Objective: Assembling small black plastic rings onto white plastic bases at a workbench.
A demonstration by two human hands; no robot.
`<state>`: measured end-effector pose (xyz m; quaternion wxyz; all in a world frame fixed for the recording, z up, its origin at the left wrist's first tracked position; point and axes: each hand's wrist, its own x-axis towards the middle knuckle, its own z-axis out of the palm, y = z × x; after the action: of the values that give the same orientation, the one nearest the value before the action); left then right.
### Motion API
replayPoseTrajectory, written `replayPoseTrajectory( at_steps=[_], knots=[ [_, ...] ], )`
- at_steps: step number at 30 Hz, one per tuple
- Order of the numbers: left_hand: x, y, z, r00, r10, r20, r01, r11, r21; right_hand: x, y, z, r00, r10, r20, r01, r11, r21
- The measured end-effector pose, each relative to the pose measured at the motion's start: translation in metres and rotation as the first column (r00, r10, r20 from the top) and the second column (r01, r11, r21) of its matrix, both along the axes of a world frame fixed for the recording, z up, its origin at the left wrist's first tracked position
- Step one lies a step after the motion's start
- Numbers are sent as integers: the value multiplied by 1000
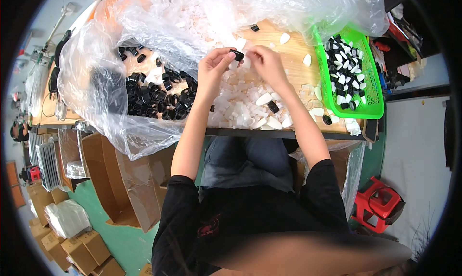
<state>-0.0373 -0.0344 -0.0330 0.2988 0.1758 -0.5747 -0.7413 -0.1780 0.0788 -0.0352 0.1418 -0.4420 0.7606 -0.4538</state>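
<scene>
My left hand (212, 68) pinches a black ring-like cap (236, 55) between thumb and fingers, above the middle of the table. Close on its right, my right hand (269, 68) has its fingertips drawn together. A whitish bit shows by them, too small to make out. Below both hands spreads a heap of translucent white plastic pieces (236, 100), with white oval pieces (263, 99) and a black cap (273, 106) among them. To the left lies a pile of black ring-shaped caps (159, 100), partly on clear plastic sheeting (91, 88).
A green basket (358, 114) of black and white pieces stands at the table's right. Clear bags (298, 1) cover the far side. Cardboard boxes (108, 179) stand below the table's left front edge, and red stools (378, 206) on the floor at right.
</scene>
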Motion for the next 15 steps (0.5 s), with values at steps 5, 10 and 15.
replayPoseTrajectory(
  at_steps=[5,10,15],
  knots=[
    [1,-5,-4,999,-51,-13,53,965,256,1,-8,-22,890,128,-437,-136,991,12],
    [1,5,2,999,8,-33,-7,999,42,1,-1,-10,844,46,-535,-62,998,-12],
    [-2,9,1,997,32,-71,-43,987,-153,-7,12,10,984,50,169,34,887,-461]
  ],
)
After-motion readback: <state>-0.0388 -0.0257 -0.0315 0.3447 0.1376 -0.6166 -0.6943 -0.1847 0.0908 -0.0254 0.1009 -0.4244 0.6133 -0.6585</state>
